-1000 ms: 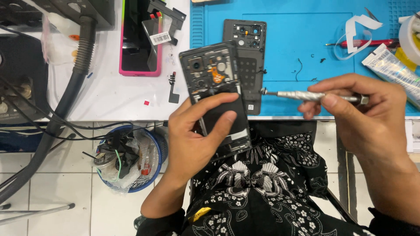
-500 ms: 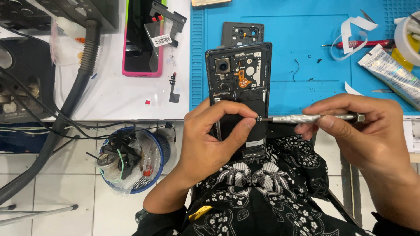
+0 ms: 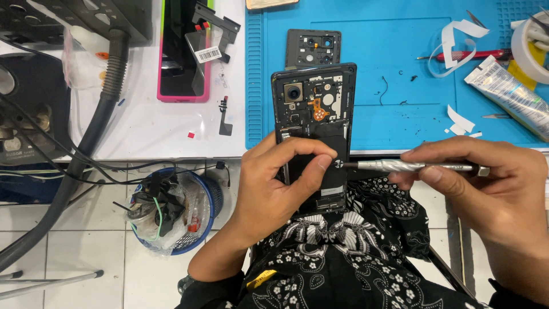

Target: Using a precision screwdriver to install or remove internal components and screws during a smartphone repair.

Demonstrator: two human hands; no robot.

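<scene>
Phone (image 3: 314,114), back cover off and its camera and boards bared, is held over the table edge, upper half above the blue mat (image 3: 389,74), lower half above the lap. The left hand (image 3: 274,194) wraps it from the left, thumb and forefinger curled closed across the dark lower part; the grip looks meant to steady the body so the open side faces up and the work spot stays still. The right hand (image 3: 492,189) pinches the silver screwdriver (image 3: 417,166) shut between thumb and fingers, shaft lying level, tip at the phone's right edge just beside the left fingertips (image 3: 326,163); held low and sideways like this, the tip probably meets a screw there, though the screw itself is too small to see.

Beyond the grip, a black camera plate (image 3: 313,48) lies on the mat, touching the phone's top edge in this view. To the right of it are white tape strips (image 3: 457,40), a red-handled tool (image 3: 469,55), a tape roll (image 3: 529,48) and a silvery tube (image 3: 509,94) with printed sides. Left of the grip, on the white top, sits a pink-edged phone (image 3: 183,57) bearing a white barcode sticker (image 3: 207,54). Below that, a blue bin (image 3: 214,197) holds scraps.
</scene>
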